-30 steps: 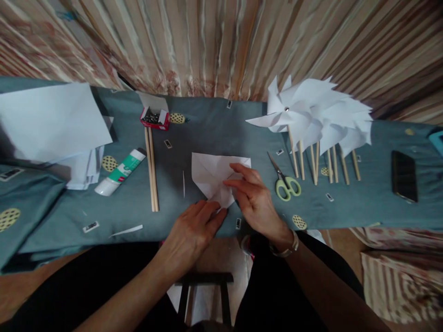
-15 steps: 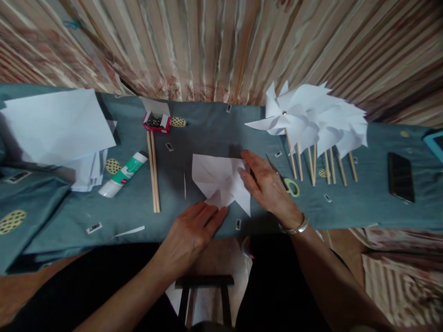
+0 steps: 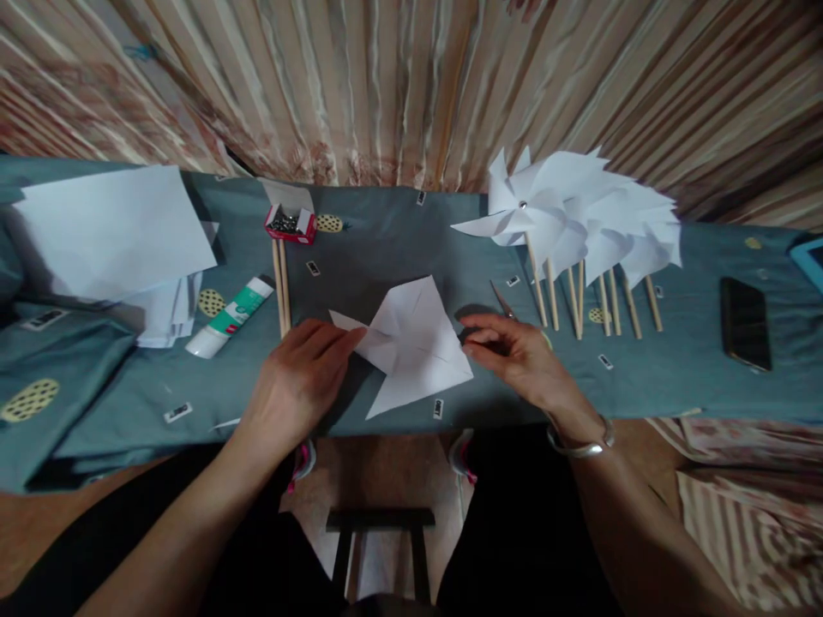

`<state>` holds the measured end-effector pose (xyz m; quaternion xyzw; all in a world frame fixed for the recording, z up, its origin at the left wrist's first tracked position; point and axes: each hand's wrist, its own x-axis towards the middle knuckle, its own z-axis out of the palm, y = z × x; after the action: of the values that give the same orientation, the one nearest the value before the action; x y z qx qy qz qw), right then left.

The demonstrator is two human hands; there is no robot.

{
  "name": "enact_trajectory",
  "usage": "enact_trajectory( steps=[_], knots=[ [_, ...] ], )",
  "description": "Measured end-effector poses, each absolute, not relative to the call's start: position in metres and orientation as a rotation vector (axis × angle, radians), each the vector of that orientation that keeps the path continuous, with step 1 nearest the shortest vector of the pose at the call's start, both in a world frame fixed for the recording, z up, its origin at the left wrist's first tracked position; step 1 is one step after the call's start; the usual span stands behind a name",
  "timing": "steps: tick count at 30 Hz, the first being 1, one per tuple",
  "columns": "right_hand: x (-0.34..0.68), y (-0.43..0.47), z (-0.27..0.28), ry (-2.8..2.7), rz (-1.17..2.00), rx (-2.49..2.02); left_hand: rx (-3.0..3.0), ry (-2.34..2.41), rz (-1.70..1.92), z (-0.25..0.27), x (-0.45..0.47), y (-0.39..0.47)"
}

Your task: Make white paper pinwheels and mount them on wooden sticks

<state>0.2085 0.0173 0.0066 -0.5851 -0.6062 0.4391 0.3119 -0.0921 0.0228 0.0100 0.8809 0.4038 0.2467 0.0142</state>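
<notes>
A white pinwheel paper [image 3: 417, 343], slit and partly folded, lies on the cloth in front of me, one flap bent in toward its middle. My left hand [image 3: 302, 377] pinches its left flap between thumb and fingers. At the right edge of the paper my right hand [image 3: 520, 356] is curled, thumb and fingertips closed at that edge. Scissors [image 3: 502, 300] lie just beyond the right hand, their handles mostly hidden by it. Two wooden sticks [image 3: 281, 287] lie beyond my left hand, which covers their near ends.
Finished white pinwheels [image 3: 579, 206] on sticks lie at the back right, left of a black phone [image 3: 744, 324]. A red box of metal fasteners [image 3: 289, 224] sits at the back. A glue stick [image 3: 231, 317] and stacked white paper [image 3: 116, 231] are on the left.
The paper has been turned on the cloth, and a flap now points left. My left hand has moved left and up to that flap. My right hand has shifted slightly right and down.
</notes>
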Motion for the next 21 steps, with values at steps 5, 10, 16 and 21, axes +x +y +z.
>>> enact_trajectory(
  steps=[5,10,16,21],
  knots=[
    [0.204,0.0,0.016,-1.696,1.333,-1.552,2.701,1.339,0.874,0.017,-0.094,0.033],
    [0.205,-0.004,0.029,-1.818,1.092,-1.632,2.65,1.061,0.859,0.024,-0.069,0.001],
    [0.196,-0.006,0.024,-1.973,0.934,-1.403,2.66,1.009,0.647,0.014,-0.05,-0.021],
    [0.19,-0.007,0.019,-2.068,0.961,-1.313,2.667,0.976,0.621,0.011,-0.054,-0.02]
  ],
)
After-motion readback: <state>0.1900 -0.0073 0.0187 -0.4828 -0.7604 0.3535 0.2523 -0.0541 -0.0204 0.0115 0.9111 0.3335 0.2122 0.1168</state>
